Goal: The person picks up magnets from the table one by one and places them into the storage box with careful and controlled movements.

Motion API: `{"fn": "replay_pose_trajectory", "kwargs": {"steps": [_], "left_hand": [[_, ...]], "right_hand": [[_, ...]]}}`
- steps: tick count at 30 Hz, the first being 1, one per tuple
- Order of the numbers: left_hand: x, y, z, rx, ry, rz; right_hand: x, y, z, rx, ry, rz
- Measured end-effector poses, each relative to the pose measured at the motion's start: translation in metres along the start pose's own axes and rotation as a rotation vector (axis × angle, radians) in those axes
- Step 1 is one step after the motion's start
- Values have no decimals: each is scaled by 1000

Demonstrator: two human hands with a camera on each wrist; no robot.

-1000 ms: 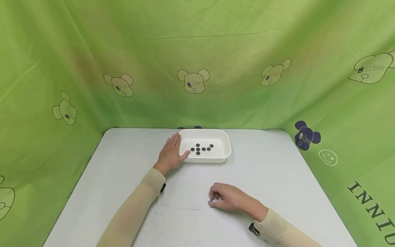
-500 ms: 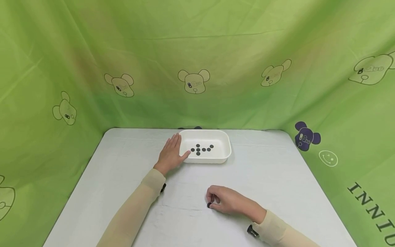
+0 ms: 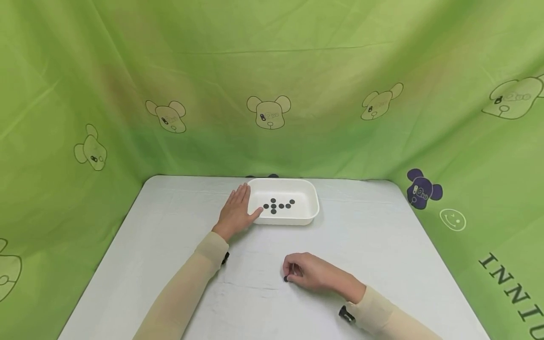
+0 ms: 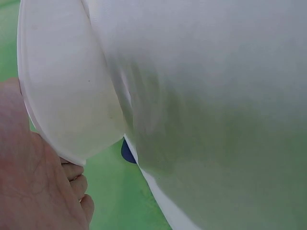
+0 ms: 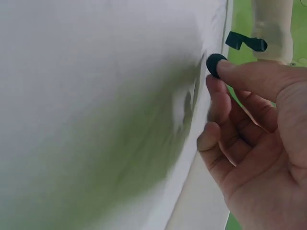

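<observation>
A white rectangular tray (image 3: 303,220) stands near the far edge of the table. Several small black discs (image 3: 274,206) lie flat on its floor, some set in a cross with a tail running right. My left hand (image 3: 234,212) rests on the tray's left rim with its fingers straight, the thumb reaching over the near left corner. Closer to me, my right hand (image 3: 312,273) pinches one more black disc (image 5: 216,64) between thumb and fingertips, low over the table. The right wrist view shows this disc standing on edge at the thumb tip, the other fingers curled below.
A white cloth covers the table (image 3: 365,236). Green fabric (image 3: 212,156) printed with bear heads hangs behind it and along both sides. Each sleeve cuff carries a black wrist strap, the right one (image 3: 347,314) plainly visible.
My right hand has shifted slightly left and turned the disc, whose look went from greyish to black. My left hand, the tray and the discs inside hold their places.
</observation>
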State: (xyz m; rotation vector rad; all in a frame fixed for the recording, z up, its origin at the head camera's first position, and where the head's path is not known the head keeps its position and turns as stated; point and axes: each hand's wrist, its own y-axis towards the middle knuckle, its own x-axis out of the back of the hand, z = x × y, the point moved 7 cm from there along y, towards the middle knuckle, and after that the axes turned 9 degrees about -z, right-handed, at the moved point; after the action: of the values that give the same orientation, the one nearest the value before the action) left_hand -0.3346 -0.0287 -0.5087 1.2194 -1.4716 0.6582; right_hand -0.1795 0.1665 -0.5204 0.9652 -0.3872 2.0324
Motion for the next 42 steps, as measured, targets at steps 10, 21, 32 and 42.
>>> {"fn": "replay_pose_trajectory", "kwargs": {"steps": [10, 21, 32, 42], "left_hand": [[-1, 0, 1, 3, -4, -2], [0, 0, -1, 2, 0, 5], [0, 1, -1, 1, 8, 3], [1, 0, -1, -2, 4, -5]], "right_hand": [[34, 16, -3, 62, 11, -196], [73, 33, -16, 15, 26, -379], [102, 57, -40, -73, 12, -479], [113, 77, -61, -117, -45, -452]]}}
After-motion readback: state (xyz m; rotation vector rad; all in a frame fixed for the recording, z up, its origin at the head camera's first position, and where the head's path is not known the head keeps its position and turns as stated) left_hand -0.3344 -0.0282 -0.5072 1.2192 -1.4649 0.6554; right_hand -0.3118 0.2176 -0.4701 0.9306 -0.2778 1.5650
